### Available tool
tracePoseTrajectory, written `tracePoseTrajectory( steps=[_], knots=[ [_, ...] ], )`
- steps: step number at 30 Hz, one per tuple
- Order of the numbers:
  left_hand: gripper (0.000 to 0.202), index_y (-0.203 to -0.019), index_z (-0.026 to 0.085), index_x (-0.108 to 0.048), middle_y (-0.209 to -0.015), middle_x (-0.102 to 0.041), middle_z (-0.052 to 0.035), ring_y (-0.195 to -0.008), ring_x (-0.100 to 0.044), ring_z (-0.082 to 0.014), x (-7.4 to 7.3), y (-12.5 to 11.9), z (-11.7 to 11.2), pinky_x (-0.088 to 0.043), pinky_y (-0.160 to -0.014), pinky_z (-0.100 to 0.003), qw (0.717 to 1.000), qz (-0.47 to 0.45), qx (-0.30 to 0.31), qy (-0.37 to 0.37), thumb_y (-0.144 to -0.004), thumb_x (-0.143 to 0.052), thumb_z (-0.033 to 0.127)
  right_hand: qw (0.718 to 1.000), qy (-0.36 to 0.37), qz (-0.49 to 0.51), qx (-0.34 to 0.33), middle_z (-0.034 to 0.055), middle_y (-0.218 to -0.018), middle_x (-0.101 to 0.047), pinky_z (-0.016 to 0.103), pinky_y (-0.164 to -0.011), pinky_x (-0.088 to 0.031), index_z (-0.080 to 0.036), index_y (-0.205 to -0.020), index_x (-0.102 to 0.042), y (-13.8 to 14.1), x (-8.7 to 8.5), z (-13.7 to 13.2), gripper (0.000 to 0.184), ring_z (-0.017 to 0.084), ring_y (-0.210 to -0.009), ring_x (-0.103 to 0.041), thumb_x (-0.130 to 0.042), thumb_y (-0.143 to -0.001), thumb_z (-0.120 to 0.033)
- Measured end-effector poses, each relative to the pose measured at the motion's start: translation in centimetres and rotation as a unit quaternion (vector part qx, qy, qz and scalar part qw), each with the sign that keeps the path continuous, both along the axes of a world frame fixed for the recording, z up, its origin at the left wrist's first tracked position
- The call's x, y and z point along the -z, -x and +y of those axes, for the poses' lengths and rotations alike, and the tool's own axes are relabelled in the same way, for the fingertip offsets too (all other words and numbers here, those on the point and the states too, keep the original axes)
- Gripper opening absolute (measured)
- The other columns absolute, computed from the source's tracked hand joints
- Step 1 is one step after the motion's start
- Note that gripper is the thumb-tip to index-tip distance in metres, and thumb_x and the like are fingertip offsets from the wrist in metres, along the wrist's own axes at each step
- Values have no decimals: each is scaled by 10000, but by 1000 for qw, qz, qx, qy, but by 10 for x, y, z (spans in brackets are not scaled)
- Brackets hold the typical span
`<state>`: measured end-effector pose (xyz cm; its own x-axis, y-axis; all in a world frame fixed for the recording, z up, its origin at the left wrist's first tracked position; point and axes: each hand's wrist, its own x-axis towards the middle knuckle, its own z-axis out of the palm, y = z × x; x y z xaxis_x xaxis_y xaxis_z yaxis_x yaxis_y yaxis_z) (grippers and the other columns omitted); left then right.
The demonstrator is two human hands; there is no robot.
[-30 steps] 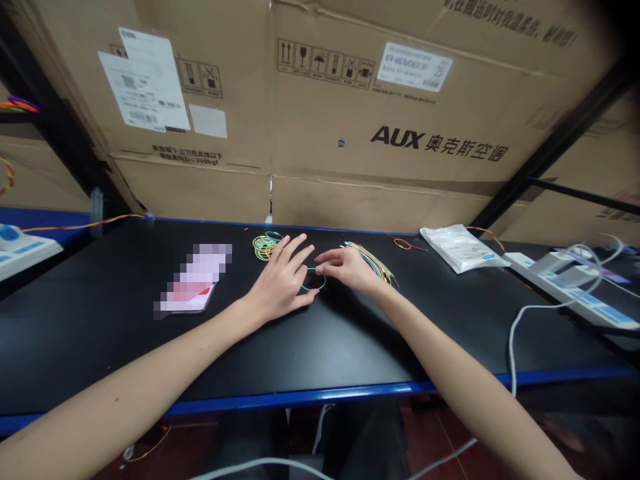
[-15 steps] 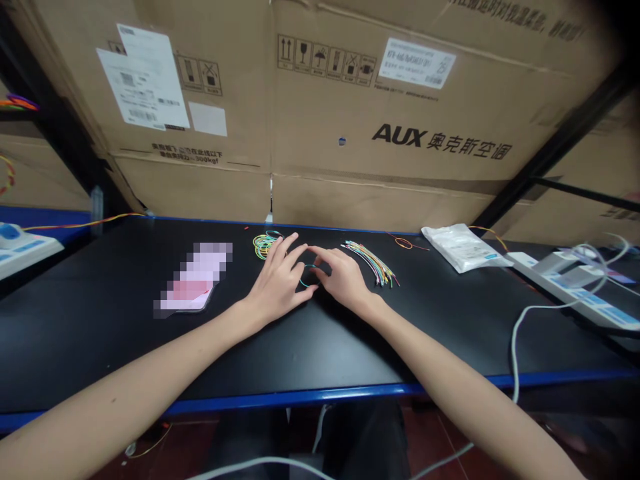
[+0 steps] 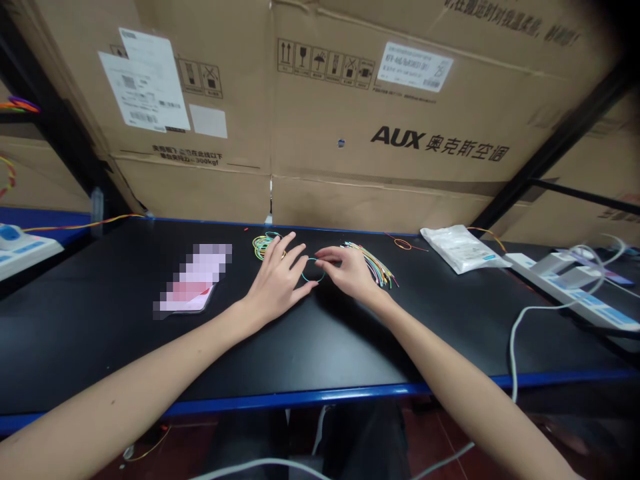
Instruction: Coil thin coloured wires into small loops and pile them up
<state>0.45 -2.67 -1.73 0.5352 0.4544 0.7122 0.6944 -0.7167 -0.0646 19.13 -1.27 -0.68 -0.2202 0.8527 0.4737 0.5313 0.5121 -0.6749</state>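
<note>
The left hand [image 3: 277, 285] lies spread and the right hand [image 3: 351, 272] curls narrowly, either side of a thin teal wire loop [image 3: 314, 281]; a careless finger could snag it on the coloured wire bundle [image 3: 373, 262] at the right hand's two o'clock.

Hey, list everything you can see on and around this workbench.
Black workbench with blue edge: one, black and blue, beneath everything.
Thin wire loop: one, teal, between the hands.
Coiled thin wire bundle: one, multicoloured, behind and left of the loop.
Straight thin wire bunch: one, multicoloured, right of the loop.
Plastic bag: one, white, right on the bench.
Power strip: one, white and blue, far right.
Cardboard boxes: several, brown, behind the bench.
Hands: two, bare, left hand and right hand either side of the loop.
</note>
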Motion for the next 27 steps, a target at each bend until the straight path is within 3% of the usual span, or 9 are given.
tracePoseTrajectory(
  steps=[11, 18, 27],
  knots=[
    [303, -1010, 111, -675, -1250, -599, -183, -1336, -376, -375, 4, 0, 1, -341, -1084, -595, 1000, -6, 1, 18, -836, -651, 358, 981, -144, -121, 47, 45, -967, -734, 326, -852, -520, -201, -1081, -654, 0, 13, 1, 263, 190, -909, -675, -626, -827, -144],
    [307, -1015, 128, -678, -1247, -589, -171, -1327, -382, -365, 12, -1, 4, -388, -1053, -567, 998, -28, 1, 48, -819, -673, 364, 987, -79, -133, 52, 55, -925, -744, 327, -816, -518, -186, -1030, -657, 3, 14, 4, 223, 201, -877, -692, -588, -836, -103],
    [290, -985, 120, -689, -1254, -582, -192, -1341, -357, -385, 10, -1, 3, -342, -1069, -604, 999, -11, 7, 35, -811, -683, 351, 999, 28, -41, -20, 60, -861, -749, 281, -772, -533, -166, -950, -665, -1, 8, 5, 218, 176, -817, -716, -565, -794, -51]
  ],
)
